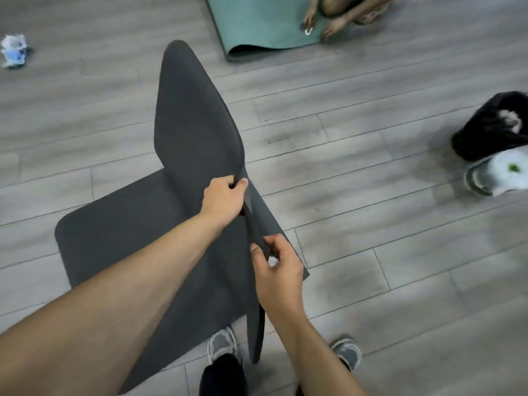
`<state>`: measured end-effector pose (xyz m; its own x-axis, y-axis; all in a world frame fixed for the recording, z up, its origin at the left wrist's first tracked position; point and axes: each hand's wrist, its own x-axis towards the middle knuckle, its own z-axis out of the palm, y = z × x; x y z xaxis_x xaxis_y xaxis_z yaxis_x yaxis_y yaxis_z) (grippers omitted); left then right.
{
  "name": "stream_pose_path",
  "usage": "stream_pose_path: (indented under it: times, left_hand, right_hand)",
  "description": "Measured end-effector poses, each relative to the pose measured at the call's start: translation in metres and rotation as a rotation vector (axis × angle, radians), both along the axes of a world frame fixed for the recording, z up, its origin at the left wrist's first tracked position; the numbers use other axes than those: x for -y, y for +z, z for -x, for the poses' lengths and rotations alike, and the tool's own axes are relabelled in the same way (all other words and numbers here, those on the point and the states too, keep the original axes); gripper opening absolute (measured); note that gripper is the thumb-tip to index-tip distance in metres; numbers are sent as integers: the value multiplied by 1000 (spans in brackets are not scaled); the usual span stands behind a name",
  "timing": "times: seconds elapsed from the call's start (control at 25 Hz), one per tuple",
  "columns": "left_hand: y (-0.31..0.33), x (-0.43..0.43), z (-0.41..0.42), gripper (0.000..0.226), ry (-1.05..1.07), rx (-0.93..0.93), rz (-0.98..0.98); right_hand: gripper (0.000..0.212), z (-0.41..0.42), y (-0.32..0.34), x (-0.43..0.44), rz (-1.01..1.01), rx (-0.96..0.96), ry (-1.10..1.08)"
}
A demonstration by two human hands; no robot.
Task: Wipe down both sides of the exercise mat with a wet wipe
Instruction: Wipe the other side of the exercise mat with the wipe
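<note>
Head view: dark exercise mat (194, 124) half on the floor (371, 138), half lifted and flopping over. Left hand (224, 200) grips the raised edge; right hand (275, 277) pinches the same edge lower down. Judged soft, limp, light: hold along the edge, hands apart.

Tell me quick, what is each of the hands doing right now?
Left hand: closed on the lifted edge of the dark mat.
Right hand: closed on the same edge; something white shows inside it.
</note>
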<state>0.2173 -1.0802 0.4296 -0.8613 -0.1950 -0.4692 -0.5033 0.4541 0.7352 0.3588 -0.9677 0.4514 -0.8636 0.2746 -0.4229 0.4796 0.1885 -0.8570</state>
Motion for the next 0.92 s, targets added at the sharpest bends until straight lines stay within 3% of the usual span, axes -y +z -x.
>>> stream_pose_path:
  times: [0.4, 0.56, 0.8, 0.92]
  left_hand:
    - [48, -325, 29, 46, -255, -86, -70]
    - [66, -464, 43, 43, -219, -111, -200]
    - [68, -614, 65, 41, -98, -27, -378]
    - [53, -665, 74, 40, -73, 9, -333]
  right_hand:
    - [4, 3, 49, -304, -46, -78, -285]
    - [14, 23, 66, -445, -215, -72, -344]
    - [11, 55, 90, -599, -461, -40, -321]
    - [19, 68, 78, -649, -574, 42, -250]
